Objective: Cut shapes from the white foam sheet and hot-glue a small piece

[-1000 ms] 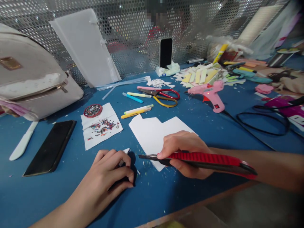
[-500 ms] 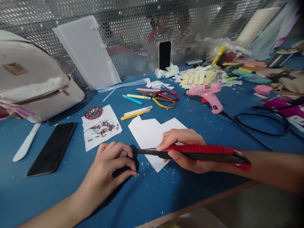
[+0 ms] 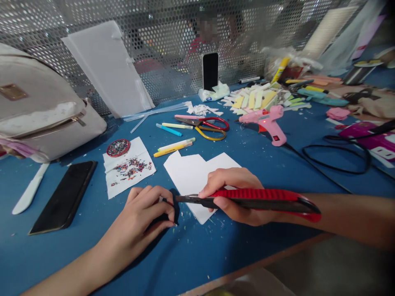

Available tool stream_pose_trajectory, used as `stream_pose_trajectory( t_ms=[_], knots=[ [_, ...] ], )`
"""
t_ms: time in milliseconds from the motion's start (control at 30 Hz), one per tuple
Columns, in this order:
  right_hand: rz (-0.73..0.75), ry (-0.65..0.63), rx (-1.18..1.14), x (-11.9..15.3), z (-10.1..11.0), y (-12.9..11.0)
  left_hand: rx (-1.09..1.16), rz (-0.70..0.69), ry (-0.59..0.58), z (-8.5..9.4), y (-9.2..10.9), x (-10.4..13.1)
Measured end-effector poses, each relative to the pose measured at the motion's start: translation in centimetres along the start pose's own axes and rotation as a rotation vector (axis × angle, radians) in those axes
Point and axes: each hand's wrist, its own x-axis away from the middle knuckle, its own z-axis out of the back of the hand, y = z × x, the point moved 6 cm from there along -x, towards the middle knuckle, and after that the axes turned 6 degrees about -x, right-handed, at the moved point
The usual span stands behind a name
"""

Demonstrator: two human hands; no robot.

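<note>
Cutter point(image 3: 265, 193), red, ribbed and long, sits clasped in the right hand point(image 3: 236, 178) over the angular white paper point(image 3: 187, 172); a steady wrist, with fingertips kept off the line of the thin blade point(image 3: 189, 199), suits it best. Left of the paper, the left hand point(image 3: 145, 218) curls inward; whether it pinches anything I cannot tell.

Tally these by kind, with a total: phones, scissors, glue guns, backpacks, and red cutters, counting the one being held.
Phones: 2, one upright, one lying flat
Scissors: 1 pair
Glue guns: 1
Backpacks: 1
Red cutters: 1, in the right hand
Total: 6
</note>
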Motion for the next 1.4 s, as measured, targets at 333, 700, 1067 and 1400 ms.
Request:
stream_pose_trajectory(
  t_ms=[333,700,1067,1400],
  knots=[
    [-0.041,0.064,0.087,-0.1,1.0,-0.3,-0.016,0.06,0.079,0.3,-0.1,-0.3],
    [-0.108,0.099,0.135,-0.9,2.4,-0.7,-0.025,0.022,0.145,0.2,-0.1,-1.6],
    [-0.143,0.112,0.069,-0.6,2.4,0.1,-0.016,-0.012,0.14,0.1,-0.1,-1.9],
    [-0.17,0.091,0.095,-0.9,2.4,0.1,0.024,-0.028,0.048,-0.3,0.5,-2.3]
  ],
)
